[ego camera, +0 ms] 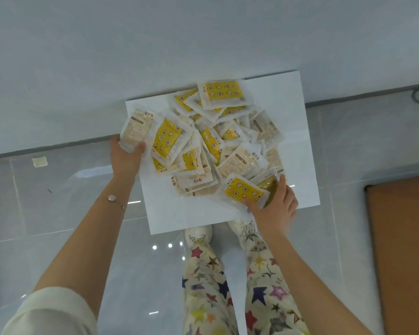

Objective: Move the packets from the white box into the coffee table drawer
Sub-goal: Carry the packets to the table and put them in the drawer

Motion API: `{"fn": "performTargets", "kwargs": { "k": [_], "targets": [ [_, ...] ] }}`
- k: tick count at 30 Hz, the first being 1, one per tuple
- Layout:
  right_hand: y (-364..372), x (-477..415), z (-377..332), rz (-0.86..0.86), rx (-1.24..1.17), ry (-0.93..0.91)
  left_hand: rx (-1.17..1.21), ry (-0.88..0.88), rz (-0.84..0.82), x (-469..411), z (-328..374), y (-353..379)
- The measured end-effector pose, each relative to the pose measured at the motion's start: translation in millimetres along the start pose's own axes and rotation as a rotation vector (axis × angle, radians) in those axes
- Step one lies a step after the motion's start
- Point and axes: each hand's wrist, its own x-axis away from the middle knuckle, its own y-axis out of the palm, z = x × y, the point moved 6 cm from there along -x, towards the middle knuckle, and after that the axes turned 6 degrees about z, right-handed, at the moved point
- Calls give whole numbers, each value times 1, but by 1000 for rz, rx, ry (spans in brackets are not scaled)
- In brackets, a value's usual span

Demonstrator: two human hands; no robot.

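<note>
The left hand (125, 155) has its fingers tucked behind a pale packet (134, 130), so only the thumb shows on its face. The right hand (275, 206) is motion-blurred, and its palm is hidden behind a yellow packet (246, 191) and a darker one just beside its fingers. Between the hands, the heap of packets (213, 141) buries its lower layers and most of the white box (298, 131) under it; whether that box has walls cannot be told. Print on the packets is too small to read. Right of the right hand, a brown panel (402, 250) is cut by the frame edge.
</note>
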Motion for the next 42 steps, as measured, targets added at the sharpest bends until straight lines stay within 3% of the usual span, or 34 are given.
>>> {"fn": "performTargets", "kwargs": {
  "k": [4,8,11,13,16,20,24,32,38,42],
  "targets": [
    [-11,-12,7,-26,-93,-25,96,2,56,7,-3,-5],
    [-21,-21,8,-63,-163,-6,376,-110,65,20,-1,-15],
    [-26,-23,8,-63,-175,-13,560,-169,-121,37,9,-12],
    [-30,-23,9,-45,-161,-40,552,-164,-240,45,7,-6],
    [-41,-23,7,-6,-180,-48,401,-125,-273,50,0,3],
    [-49,-29,9,-48,-318,-3,-5,213,-220,48,17,10],
    [-63,-38,7,-48,-460,63,-179,395,-238,42,26,14],
    [-81,-39,-12,-81,-682,113,-150,219,-164,64,32,12],
    [-75,-35,-45,-136,-792,84,-62,188,-253,68,35,18],
    [-74,-30,-67,-153,-851,52,0,165,-198,80,39,11]
  ]
}}
